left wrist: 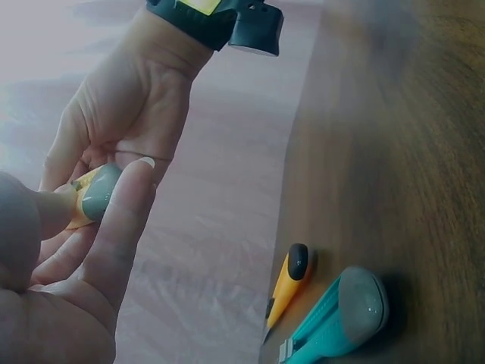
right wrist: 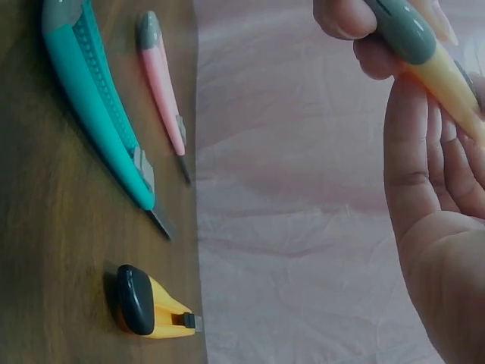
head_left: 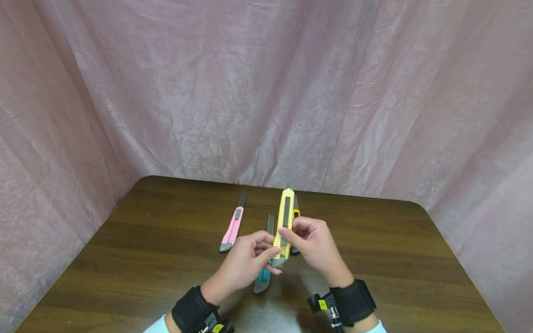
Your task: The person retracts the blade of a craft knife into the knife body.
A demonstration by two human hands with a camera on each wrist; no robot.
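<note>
Both hands hold a pale yellow utility knife (head_left: 285, 213) with a grey end cap, raised above the table and pointing away from me. Its cap end is pinched by the left hand (head_left: 244, 259), thumb on the top face. From the right side, the right hand (head_left: 319, 243) grips the body at mid-length, thumb on top near the slider. In the left wrist view the knife's grey cap (left wrist: 102, 193) shows between the fingers. Below the hands lies a teal utility knife (head_left: 262, 282), partly hidden by them.
A pink utility knife (head_left: 232, 229) lies to the left, blade away from me. Behind the held knife lies an orange-yellow one with a black end (right wrist: 136, 299). All rest on a brown wooden table (head_left: 403, 256), with a pink curtain (head_left: 271, 85) behind its far edge.
</note>
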